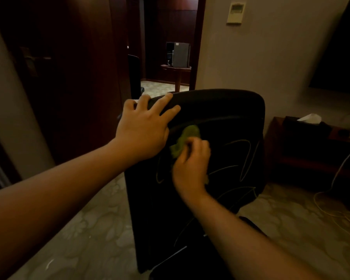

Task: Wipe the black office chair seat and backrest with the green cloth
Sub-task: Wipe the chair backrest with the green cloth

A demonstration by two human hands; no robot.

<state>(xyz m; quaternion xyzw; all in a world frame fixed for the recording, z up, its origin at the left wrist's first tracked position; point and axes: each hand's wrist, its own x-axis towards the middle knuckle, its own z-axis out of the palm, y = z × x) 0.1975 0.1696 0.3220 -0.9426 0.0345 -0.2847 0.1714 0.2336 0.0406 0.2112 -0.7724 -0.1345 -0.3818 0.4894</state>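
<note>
1. While a dim room lies beyond, a person's left hand (143, 128) rests flat on the upper left corner of the black office chair's backrest (220, 110), fingers spread wide and draped over the top edge, gripping nothing else.
2. Just below that top edge, the right hand (190, 164) is closed around the green cloth (185, 138), pressing it against the backrest's dark face; the hand is blurred, and bunched cloth shows above the knuckles and a little below the wrist side.
3. Thin pale looping lines mark the backrest's surface around and below the cloth.
4. Only a dark patch at the bottom of the frame could be the seat, and it cannot be told apart from the backrest.
5. Patterned pale carpet (89, 229) spreads beneath the chair.
6. At the right edge, a low dark wooden table (303, 150) carries a tissue box (309, 118), and a light-coloured cable (337, 178) trails from it down to the floor.
7. Behind the chair, an open doorway (170, 47) shows a grey box-shaped appliance (178, 54) on a small round table, and a wall controller (235, 12) hangs to the right of the door frame.
</note>
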